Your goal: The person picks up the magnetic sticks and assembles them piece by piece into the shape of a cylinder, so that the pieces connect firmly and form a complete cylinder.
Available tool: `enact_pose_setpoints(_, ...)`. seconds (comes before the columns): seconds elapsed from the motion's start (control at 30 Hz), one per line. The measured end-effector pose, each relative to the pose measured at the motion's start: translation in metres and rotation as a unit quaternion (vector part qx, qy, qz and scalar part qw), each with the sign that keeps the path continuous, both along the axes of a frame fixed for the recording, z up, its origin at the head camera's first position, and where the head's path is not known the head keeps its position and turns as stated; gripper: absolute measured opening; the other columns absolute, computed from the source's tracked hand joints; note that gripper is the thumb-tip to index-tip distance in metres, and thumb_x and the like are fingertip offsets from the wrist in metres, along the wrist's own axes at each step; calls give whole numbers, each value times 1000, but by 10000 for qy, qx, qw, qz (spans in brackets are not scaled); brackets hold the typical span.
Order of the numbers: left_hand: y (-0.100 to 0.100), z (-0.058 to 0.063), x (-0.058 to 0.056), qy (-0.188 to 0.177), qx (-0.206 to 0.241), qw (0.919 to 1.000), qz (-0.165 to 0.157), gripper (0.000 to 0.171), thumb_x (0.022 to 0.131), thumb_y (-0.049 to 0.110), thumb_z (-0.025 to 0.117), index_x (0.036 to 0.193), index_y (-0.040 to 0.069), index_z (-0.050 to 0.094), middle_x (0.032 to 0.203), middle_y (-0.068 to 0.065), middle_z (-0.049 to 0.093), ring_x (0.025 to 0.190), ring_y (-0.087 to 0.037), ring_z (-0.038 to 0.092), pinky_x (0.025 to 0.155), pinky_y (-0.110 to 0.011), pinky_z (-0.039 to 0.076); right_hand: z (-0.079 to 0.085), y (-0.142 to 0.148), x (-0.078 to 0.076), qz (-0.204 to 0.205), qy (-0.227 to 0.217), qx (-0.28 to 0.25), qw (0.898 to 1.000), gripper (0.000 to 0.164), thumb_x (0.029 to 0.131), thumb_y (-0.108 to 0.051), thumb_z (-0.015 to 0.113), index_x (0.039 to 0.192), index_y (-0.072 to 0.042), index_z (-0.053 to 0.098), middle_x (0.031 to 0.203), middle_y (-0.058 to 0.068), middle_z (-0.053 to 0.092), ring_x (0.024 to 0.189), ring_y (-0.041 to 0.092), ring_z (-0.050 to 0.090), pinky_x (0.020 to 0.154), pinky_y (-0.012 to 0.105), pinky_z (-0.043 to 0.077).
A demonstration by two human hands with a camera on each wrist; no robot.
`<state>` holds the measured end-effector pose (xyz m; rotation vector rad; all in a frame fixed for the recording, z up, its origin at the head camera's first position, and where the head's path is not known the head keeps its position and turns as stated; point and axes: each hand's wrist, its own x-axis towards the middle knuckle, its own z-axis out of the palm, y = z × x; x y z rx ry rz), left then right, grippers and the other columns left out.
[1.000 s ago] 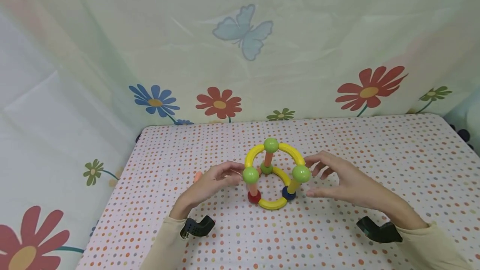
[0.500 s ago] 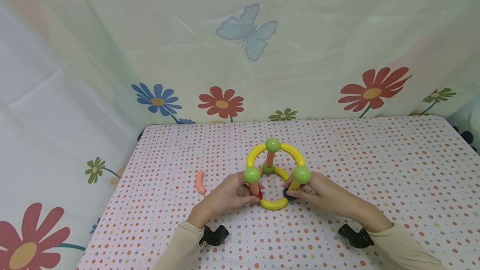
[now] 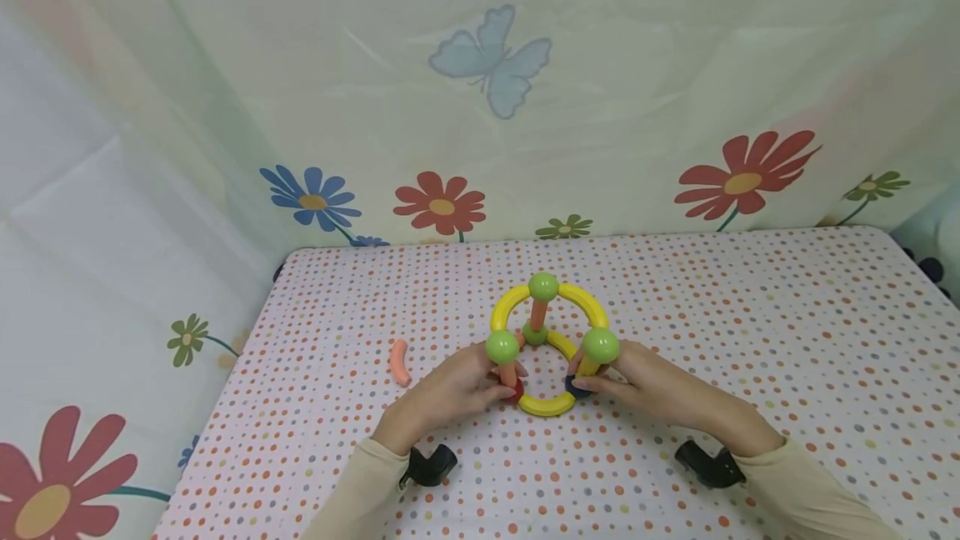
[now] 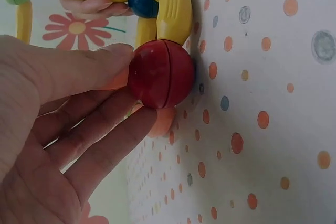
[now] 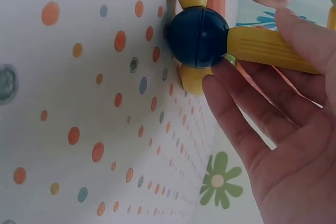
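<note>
A stick-and-ball toy frame (image 3: 545,405) stands on the table, with a lower and an upper ring of curved sticks joined by uprights. Green balls (image 3: 543,287) sit at its upper corners. My left hand (image 3: 446,398) grips the near-left corner, thumb and fingers around the orange upright (image 4: 118,81) and touching the red ball (image 4: 163,74). At the near-right corner my right hand (image 3: 660,382) holds the yellow upright (image 5: 270,45) just beside the dark blue ball (image 5: 197,36). Some fingertips are hidden behind the frame in the head view.
A loose curved orange stick (image 3: 400,362) lies on the table left of the frame, close to my left forearm. The dotted tablecloth (image 3: 750,315) covers the table. Behind it hangs a curtain (image 3: 615,107) printed with flowers and a butterfly.
Both hands have moved inward from beside the frame and taken hold of its near-left and near-right corners. Over the last half second they hardly move; the frame stays in place.
</note>
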<state>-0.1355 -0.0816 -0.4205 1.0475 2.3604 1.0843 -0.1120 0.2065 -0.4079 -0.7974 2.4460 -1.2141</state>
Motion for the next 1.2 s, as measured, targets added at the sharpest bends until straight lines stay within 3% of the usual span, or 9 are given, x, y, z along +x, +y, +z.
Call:
enact_pose_setpoints(0.27,1,0,2,-80,-81,9997,202,7,98,0,71,95,6,70,117,-9,70,105,-9,69,92,-21,55,1,0,-1,29,18,88,10000,12,101,-16,71,110,-9,69,106,-3,71,94,11,67,79,32,58)
enact_pose_setpoints(0.43,2,-2,6,47,-102,9986,509,17,92,5,81,96,13,67,114,-3,66,101,-7,67,89,-22,56,1,13,-5,-35,296,445,9986,25,95,-3,75,118,-9,67,115,-1,70,105,17,67,87,34,59)
enact_pose_setpoints(0.6,-2,-4,16,-65,-157,9924,1222,43,86,15,89,117,5,61,110,-5,56,96,-17,64,82,-25,56,-5,24,-17,-167,471,287,9983,18,98,-2,70,115,-6,66,112,1,69,104,19,67,85,34,59)
enact_pose_setpoints(0.77,6,-7,24,-540,-81,9764,2090,53,90,25,85,124,-2,55,105,-9,51,92,-20,54,74,-25,49,-14,12,-32,-539,-80,17,9985,25,100,-2,68,124,3,65,121,13,69,112,28,67,91,43,57)
enact_pose_setpoints(0.93,23,-12,32,-383,-122,9685,2458,32,91,23,84,102,6,59,101,-7,46,88,-18,47,73,-28,43,-18,-5,-45,-553,-515,-282,9967,36,101,-10,67,133,7,60,117,16,68,101,27,65,85,39,55)
enact_pose_setpoints(1.03,31,-13,35,-310,-76,9658,2573,31,90,18,84,87,12,54,97,-5,43,86,-17,45,71,-28,41,-19,-11,-51,-371,-401,-355,9979,35,101,-8,67,131,8,61,110,15,67,92,23,61,78,34,52)
enact_pose_setpoints(1.2,36,-13,35,-352,46,9606,2756,32,88,13,85,84,12,53,96,-5,43,84,-17,44,68,-27,39,-20,-15,-56,-163,-258,-486,9984,30,99,-2,66,127,8,62,110,16,67,92,23,61,79,35,51)
